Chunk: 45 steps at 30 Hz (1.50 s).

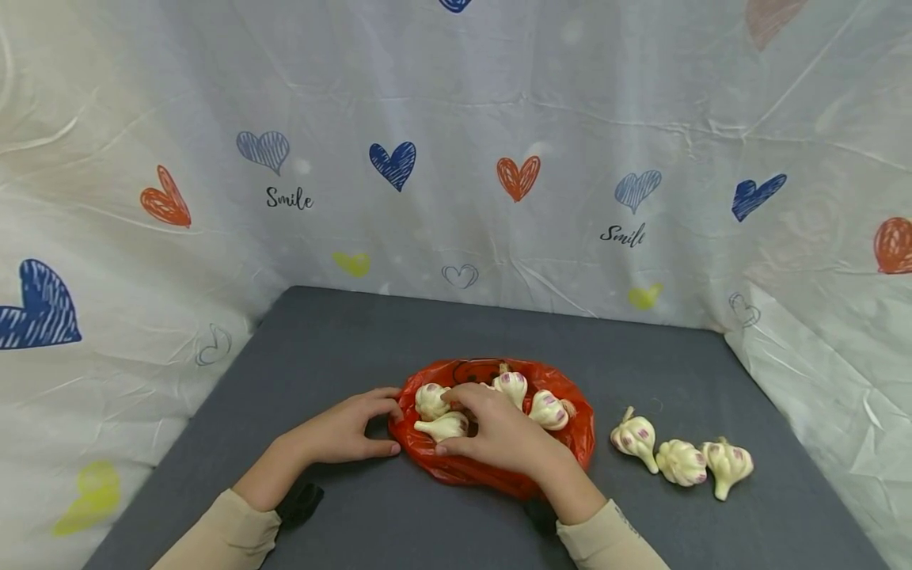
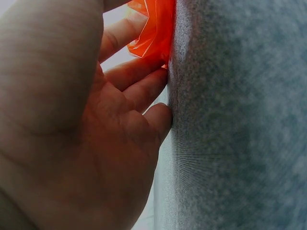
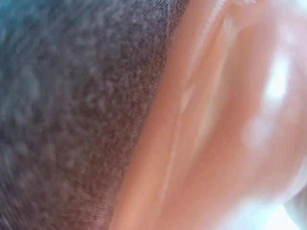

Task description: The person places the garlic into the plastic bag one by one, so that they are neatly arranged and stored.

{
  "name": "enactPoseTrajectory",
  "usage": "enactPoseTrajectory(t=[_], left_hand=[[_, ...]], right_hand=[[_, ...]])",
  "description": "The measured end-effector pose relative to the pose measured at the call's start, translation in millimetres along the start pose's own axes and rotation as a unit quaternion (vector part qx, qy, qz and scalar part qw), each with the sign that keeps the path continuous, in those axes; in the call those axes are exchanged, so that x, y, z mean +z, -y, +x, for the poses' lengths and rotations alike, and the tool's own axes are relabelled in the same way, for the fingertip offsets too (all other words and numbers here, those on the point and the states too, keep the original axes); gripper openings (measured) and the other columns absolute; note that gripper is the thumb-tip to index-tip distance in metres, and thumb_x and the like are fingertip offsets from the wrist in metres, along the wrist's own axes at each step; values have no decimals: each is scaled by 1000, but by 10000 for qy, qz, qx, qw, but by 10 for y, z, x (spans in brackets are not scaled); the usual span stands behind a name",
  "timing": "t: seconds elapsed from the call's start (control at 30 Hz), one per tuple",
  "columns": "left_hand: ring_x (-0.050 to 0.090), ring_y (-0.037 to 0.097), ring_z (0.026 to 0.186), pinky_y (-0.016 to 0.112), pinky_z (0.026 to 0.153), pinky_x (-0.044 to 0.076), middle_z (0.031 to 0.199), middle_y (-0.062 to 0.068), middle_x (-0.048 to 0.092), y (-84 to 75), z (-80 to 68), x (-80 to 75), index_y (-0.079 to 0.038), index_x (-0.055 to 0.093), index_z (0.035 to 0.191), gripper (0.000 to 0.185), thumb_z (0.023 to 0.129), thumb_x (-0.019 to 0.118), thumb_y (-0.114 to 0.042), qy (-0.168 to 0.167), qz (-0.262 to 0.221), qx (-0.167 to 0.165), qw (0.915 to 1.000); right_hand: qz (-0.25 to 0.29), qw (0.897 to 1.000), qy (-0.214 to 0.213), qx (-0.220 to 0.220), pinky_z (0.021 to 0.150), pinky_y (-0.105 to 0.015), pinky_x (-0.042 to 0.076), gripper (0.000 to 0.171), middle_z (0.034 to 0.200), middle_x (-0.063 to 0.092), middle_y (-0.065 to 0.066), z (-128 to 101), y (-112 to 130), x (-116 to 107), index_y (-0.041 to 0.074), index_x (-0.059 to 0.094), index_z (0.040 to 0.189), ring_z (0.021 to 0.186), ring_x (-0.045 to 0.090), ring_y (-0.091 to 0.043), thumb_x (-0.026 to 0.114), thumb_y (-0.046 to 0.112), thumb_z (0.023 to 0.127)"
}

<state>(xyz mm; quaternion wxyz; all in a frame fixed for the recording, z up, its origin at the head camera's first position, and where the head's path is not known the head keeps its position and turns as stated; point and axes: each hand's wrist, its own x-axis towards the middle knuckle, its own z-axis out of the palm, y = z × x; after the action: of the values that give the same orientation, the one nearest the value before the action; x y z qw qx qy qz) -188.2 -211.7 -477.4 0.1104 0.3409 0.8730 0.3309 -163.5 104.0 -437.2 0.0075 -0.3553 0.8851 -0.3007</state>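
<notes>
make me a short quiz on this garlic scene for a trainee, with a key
1. How many garlic bulbs lie on the table outside the red bag?
2. True or false: the left hand is at the left edge of the red bag.
3. The right hand is over:
a) the bulbs outside the red bag
b) the red bag
c) the table's far edge

Key: 1. Three; 2. True; 3. b

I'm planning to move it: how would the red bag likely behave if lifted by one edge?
The red bag is probably floppy, since its thin wall is creased. It may sag and let the garlic bulbs inside roll, as its top gapes wide. Its glossy surface might be slippery.
</notes>
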Motion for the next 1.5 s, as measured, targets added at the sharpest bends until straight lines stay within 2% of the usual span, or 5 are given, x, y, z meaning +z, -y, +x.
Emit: enactPoseTrajectory(t=[0.13,0.37,0.87,1.3,1.5], left_hand=[[44,40,154,65,119,40,168,14,46,3,2,4,-32,70,122,30,99,81,-48,-1,17,-4,10000],[44,41,154,65,119,41,168,14,45,7,4,3,-32,70,121,29,100,81,-47,2,13,7,10000],[42,42,155,65,118,41,168,15,44,-6,-2,-6,-33,69,119,27,100,81,-47,58,-20,-50,10000],[42,42,155,65,118,41,169,16,44,15,-4,1,-34,69,118,25,100,81,-47,43,-40,6,10000],[42,43,155,66,117,41,169,16,44,12,-1,4,-34,69,118,25,100,80,-48,42,-43,35,10000]], right_hand=[[77,10000,7,15,91,-32,56,62,126,69,5,-4,-1,-7,14,68,141,102,61,-11,89,47,93],[223,9997,10,136,100,-38,58,65,134,70,2,-14,8,-40,13,67,143,114,66,-10,88,49,93],[349,9993,-25,105,102,-41,58,65,138,70,1,-24,13,-65,13,67,145,120,69,-15,86,50,95],[357,9993,-63,22,103,-41,58,61,136,71,-2,-26,35,-107,10,68,142,121,70,-20,86,45,96],[428,9990,-149,59,100,-45,59,58,129,73,-3,-40,55,-182,9,68,140,115,71,-22,88,41,95]])
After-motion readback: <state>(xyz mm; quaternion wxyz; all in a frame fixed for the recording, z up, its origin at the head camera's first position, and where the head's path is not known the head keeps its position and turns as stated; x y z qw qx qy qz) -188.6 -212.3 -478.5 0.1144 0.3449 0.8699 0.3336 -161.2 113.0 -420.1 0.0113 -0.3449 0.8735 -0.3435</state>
